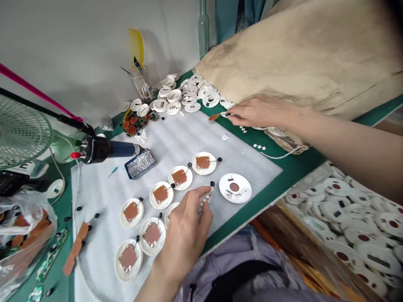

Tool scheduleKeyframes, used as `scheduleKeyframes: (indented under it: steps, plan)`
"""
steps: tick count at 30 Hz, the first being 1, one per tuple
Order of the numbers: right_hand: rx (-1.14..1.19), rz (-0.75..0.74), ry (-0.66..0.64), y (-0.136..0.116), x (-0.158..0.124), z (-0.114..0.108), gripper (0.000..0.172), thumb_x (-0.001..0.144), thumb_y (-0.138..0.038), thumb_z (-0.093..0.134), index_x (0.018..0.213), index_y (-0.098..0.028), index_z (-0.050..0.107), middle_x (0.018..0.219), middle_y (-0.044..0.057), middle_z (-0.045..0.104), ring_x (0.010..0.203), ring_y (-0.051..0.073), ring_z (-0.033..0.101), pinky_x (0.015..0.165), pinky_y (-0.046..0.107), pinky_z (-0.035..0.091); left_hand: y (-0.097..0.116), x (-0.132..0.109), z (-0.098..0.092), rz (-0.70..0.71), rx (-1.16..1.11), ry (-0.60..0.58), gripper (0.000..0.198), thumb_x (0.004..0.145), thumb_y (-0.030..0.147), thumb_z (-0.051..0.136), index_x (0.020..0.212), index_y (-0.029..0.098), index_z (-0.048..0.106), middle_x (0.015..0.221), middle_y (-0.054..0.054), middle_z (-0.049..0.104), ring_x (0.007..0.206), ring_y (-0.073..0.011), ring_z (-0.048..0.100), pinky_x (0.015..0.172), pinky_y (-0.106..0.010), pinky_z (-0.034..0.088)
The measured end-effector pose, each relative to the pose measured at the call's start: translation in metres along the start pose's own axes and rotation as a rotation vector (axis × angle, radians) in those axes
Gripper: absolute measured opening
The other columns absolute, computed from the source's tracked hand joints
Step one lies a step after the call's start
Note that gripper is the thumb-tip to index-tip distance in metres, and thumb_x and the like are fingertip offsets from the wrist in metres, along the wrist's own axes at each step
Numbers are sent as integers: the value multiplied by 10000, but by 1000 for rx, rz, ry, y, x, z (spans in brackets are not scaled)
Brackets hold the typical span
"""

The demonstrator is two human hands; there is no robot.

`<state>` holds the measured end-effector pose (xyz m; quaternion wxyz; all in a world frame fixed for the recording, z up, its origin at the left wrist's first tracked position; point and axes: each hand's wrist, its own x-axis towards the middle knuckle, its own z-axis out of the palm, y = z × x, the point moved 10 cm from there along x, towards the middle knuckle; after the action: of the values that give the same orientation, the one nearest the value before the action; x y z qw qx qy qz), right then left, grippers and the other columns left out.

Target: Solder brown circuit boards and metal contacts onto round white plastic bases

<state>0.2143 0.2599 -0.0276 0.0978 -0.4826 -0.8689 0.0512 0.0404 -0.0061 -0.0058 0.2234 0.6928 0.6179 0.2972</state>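
My left hand (185,226) pinches a small white part (206,195) between thumb and fingers, close above the mat. A black bead-like component (212,183) juts out beside the fingertips; the palm side is hidden. Under and beside this hand, several shallow white round cups (204,163) hold brown circuit boards and small black leaded components. Right of the hand lies a white disc cover (244,195) with a brown centre. My right hand (252,111) reaches to the far edge, its fingers closed near a brown flat piece (214,117); what they grip is partly hidden.
Loose white discs (185,94) are heaped at the back by a glass of tools (141,84). A blue tray of silvery bits (140,164) stands beneath a mounted blue-black tool (110,151). A fan (22,126) is at left, a large beige sack (292,50) at right.
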Motion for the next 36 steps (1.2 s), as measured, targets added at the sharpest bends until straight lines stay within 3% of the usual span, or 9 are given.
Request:
scheduleKeyframes:
  steps: [5, 11, 14, 17, 20, 23, 27, 31, 36]
  plan:
    - [-165, 113, -18, 3, -4, -6, 434, 1025, -427, 394, 1147, -60, 591, 1017, 74, 596, 1052, 122, 581, 1039, 372, 491, 0, 0, 4, 35, 7, 15, 223, 973, 156, 544, 1184, 227, 535, 1090, -42, 718, 964, -162, 722, 841, -276, 590]
    - [-81, 226, 20, 6, -11, -21, 537, 1011, -400, 452, 1475, -135, 404, 1164, 124, 592, 1132, 178, 578, 1044, 425, 475, 3, -3, 7, 63, 76, 11, 265, 962, 140, 563, 1194, 250, 499, 1042, -10, 732, 882, -161, 740, 757, -265, 597]
    - [53, 229, 66, -4, -16, -33, 476, 986, -407, 503, 1413, -198, 520, 1173, 102, 625, 1068, 150, 598, 987, 336, 451, 12, -7, 6, 170, 154, 35, 311, 972, 133, 547, 1261, 229, 483, 1050, -34, 735, 861, -158, 735, 779, -265, 599]
    - [177, 177, 105, -17, -34, -43, 318, 936, -384, 587, 1200, -244, 697, 1162, 24, 630, 990, 56, 575, 893, 202, 418, 27, -18, 12, 338, 297, 27, 310, 987, 60, 468, 1279, 157, 508, 1169, -100, 712, 1088, -196, 692, 947, -313, 572]
    - [227, 165, 152, -19, -71, -49, 370, 896, -489, 619, 1188, -282, 712, 982, 18, 646, 753, 6, 522, 694, 172, 374, 32, -25, 15, 377, 378, 0, 262, 1002, 99, 480, 1254, 105, 552, 1293, -144, 657, 1262, -261, 592, 1038, -393, 535]
    - [277, 150, -2, -21, -106, -33, 660, 814, -830, 450, 1044, -296, 761, 574, -12, 554, 424, 4, 313, 505, 203, 241, 28, -15, 2, 250, 301, 55, 198, 1007, 174, 526, 1185, 175, 615, 1162, -89, 688, 1095, -219, 660, 937, -350, 577]
    - [235, 167, -210, -33, -126, -6, 858, 761, -934, 277, 1146, -281, 680, 737, 21, 636, 584, 104, 508, 597, 222, 321, 21, 13, 14, 50, 417, 2, 183, 999, 241, 552, 1154, 198, 638, 882, -29, 639, 694, -167, 658, 630, -278, 571]
    - [265, 256, -187, -33, -134, 3, 846, 763, -861, 361, 1205, -168, 564, 967, 107, 661, 707, 174, 583, 677, 271, 400, 15, 19, 31, 1, 410, -79, 129, 992, 194, 540, 1036, 198, 662, 874, -24, 631, 699, -179, 659, 621, -295, 561]
    - [403, 413, -146, -23, -158, 0, 759, 829, -766, 379, 1400, -266, 367, 610, -8, 579, 513, 140, 524, 549, 230, 391, 10, -4, 15, 158, 170, -55, 279, 993, 96, 518, 1240, 199, 596, 989, -21, 706, 884, -143, 700, 786, -258, 586]
